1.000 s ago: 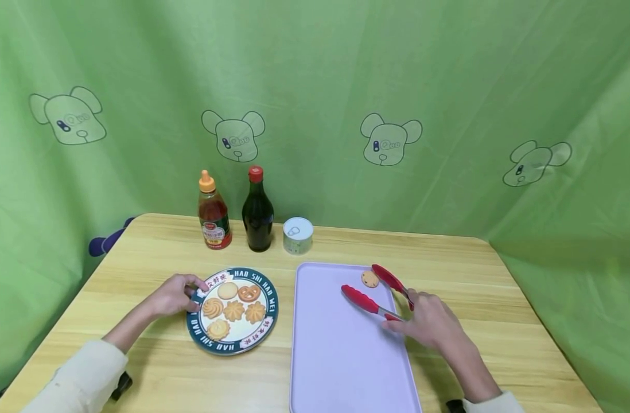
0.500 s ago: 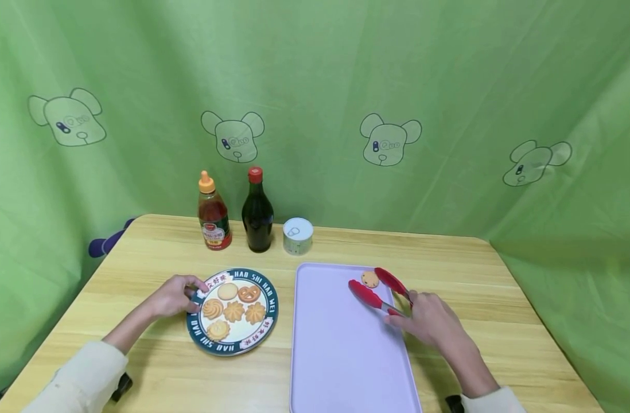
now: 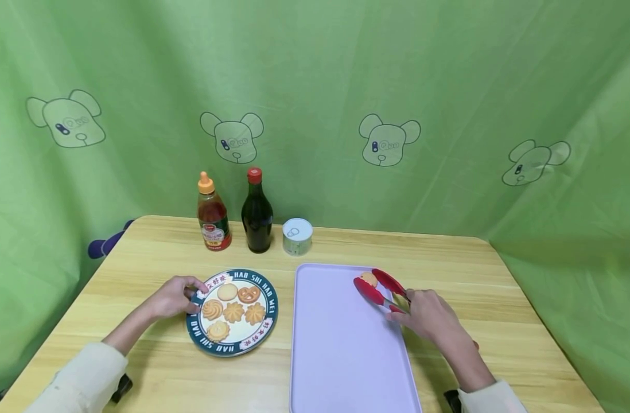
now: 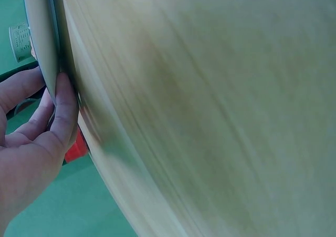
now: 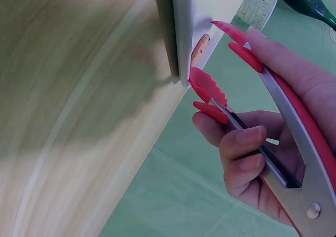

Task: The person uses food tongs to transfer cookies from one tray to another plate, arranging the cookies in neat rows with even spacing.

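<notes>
My left hand (image 3: 174,296) pinches the left rim of a round plate (image 3: 267,334). In the left wrist view, the thumb lies on one side of the rim and fingers on the other. Several cookies sit on the plate, among them a pretzel-shaped cookie (image 3: 249,294) and a swirled cookie (image 3: 212,309). In my right hand (image 3: 430,315) I grip metal tongs with red tips (image 3: 369,291). The tips stand apart, on either side of a round cookie with dark specks (image 3: 368,278). That cookie lies near the far right corner of a lilac tray (image 3: 346,355), partly hidden by a tip.
Behind the plate stand a sauce bottle with an orange cap (image 3: 214,221), a dark bottle with a red cap (image 3: 257,218) and a low can (image 3: 297,236). A green curtain (image 3: 315,74) hangs behind the wooden table (image 3: 449,258).
The tongs' tips have drawn closer together around the speckled cookie, with the near tip moving right and the fingers squeezing in. My left hand and the plate have stayed put.
</notes>
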Motion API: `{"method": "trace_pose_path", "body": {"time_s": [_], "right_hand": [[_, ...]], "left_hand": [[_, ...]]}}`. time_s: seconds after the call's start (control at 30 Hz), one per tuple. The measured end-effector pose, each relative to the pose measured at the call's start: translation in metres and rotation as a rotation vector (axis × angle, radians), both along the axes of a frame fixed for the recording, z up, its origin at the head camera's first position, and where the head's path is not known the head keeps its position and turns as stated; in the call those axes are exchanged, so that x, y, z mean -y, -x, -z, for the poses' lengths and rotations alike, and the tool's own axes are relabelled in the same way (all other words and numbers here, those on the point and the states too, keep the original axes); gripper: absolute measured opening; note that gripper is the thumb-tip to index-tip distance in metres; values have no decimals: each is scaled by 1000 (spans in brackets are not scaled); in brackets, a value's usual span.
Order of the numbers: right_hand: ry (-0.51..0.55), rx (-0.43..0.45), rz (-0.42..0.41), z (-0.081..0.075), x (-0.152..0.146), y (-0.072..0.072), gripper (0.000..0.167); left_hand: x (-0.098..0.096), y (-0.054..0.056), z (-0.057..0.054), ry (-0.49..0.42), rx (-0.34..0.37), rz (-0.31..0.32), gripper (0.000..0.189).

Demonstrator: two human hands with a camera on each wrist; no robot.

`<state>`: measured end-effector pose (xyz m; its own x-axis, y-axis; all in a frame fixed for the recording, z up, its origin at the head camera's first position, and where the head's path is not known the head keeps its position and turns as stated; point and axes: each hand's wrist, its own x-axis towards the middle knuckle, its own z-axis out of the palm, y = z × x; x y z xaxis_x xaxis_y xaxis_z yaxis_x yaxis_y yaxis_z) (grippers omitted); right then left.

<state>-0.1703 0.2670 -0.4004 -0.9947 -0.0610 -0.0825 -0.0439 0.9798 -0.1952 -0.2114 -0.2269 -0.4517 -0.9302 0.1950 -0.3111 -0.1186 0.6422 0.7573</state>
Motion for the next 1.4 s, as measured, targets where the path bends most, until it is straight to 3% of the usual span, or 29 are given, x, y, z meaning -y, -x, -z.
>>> {"method": "trace_pose_path", "body": {"time_s": [0.27,0.73,1.4], "right_hand": [[-6,-42,-21,2,-3,0,41],[-36,-111,-76,4,-1,-1,43],[-41,-203,-197,-7,39,-4,50]], "left_hand": [[0,0,-1,7,0,3,40],[-1,1,-2,8,13,0,40],[0,1,-4,29,3,15,39]]}}
